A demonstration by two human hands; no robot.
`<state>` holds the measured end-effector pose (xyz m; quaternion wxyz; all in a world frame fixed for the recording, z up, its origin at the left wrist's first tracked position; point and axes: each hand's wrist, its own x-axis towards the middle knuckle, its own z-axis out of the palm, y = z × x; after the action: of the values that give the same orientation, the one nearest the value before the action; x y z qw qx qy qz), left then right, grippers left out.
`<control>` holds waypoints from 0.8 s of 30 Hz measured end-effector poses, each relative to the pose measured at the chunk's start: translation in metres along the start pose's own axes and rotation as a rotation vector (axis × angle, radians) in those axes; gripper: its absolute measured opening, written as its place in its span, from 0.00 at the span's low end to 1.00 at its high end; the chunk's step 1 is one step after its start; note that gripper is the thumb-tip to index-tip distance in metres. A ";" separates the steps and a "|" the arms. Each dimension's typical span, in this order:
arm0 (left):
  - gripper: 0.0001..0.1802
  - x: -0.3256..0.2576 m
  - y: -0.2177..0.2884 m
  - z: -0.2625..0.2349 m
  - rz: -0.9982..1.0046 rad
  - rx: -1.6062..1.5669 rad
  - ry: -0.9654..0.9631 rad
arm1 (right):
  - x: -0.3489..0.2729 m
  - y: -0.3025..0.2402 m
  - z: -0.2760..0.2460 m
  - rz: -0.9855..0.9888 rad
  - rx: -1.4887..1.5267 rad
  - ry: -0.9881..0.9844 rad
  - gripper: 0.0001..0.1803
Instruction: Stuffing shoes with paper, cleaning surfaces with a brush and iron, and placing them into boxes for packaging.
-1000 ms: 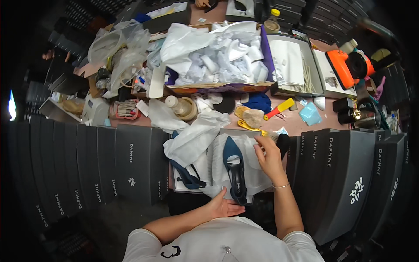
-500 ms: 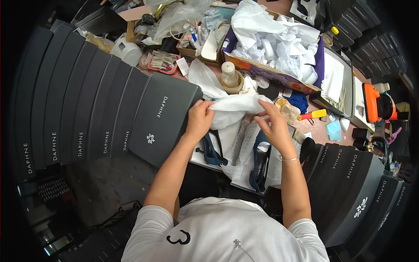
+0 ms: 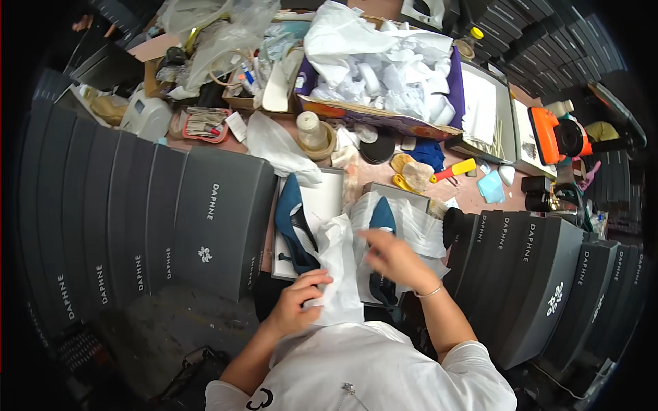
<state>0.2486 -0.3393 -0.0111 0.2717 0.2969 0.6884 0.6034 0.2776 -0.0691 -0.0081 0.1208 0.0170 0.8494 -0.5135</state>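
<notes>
A dark teal slingback pump (image 3: 295, 216) lies in the open shoebox (image 3: 327, 185) before me, at left. Its mate (image 3: 382, 214) rests at right on white wrapping paper (image 3: 428, 229), partly covered by my right hand. A crumpled sheet of tissue paper (image 3: 339, 270) stretches between the two shoes toward my shirt. My left hand (image 3: 298, 303) has its curled fingers on the left edge of that sheet, close to the left shoe's heel. Over the right shoe hovers my right hand (image 3: 396, 260), slightly blurred, its fingers apart and nothing visible in them.
Dark shoeboxes (image 3: 219, 219) stand stacked at left, with more (image 3: 528, 274) at right. Behind the shoes are a purple carton (image 3: 384, 113) of crumpled paper, a bottle (image 3: 312, 133) in a bowl, a red-yellow-handled tool (image 3: 454, 170) and an orange device (image 3: 545, 133).
The tissue sheet, held up across both hands before, now lies lowered between the shoes. Both hands have come nearer to me, and the view has shifted, uncovering more of both shoes.
</notes>
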 end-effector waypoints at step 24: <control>0.45 0.005 -0.030 0.082 -0.329 0.064 -0.572 | -0.162 0.118 -0.027 0.696 -0.077 0.347 0.19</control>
<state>0.3023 -0.2837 -0.0512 0.5386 0.3475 0.6414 0.4217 0.4473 0.0253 -0.0627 0.1430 0.3861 0.8193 -0.3990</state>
